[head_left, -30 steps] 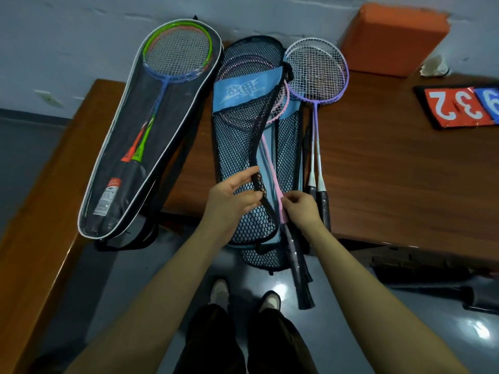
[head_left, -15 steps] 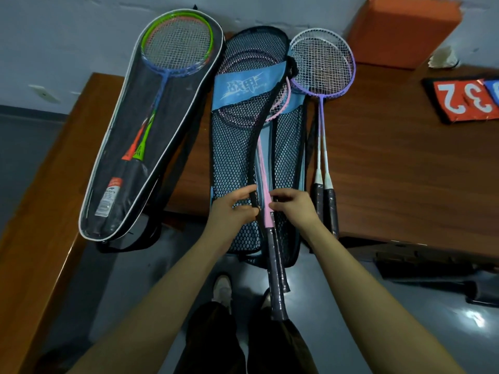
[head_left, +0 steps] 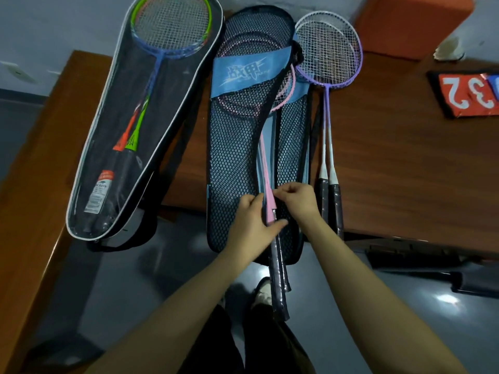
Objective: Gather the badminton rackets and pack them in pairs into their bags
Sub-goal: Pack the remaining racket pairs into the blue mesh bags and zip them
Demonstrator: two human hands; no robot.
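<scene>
Both hands at mesh bag

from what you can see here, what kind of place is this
Probably a sports hall or club equipment corner: a flip scoreboard and a shuttlecock sit on the wooden table, with badminton rackets and their bags laid out.

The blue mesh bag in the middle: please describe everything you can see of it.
The blue mesh bag looks like black netting over light blue fabric, with a blue band bearing pale lettering across its head. It lies lengthwise on the wooden table, its lower end overhanging the edge. The pink rackets sit inside, black grips sticking out. The left hand and right hand hold its opening.
</scene>
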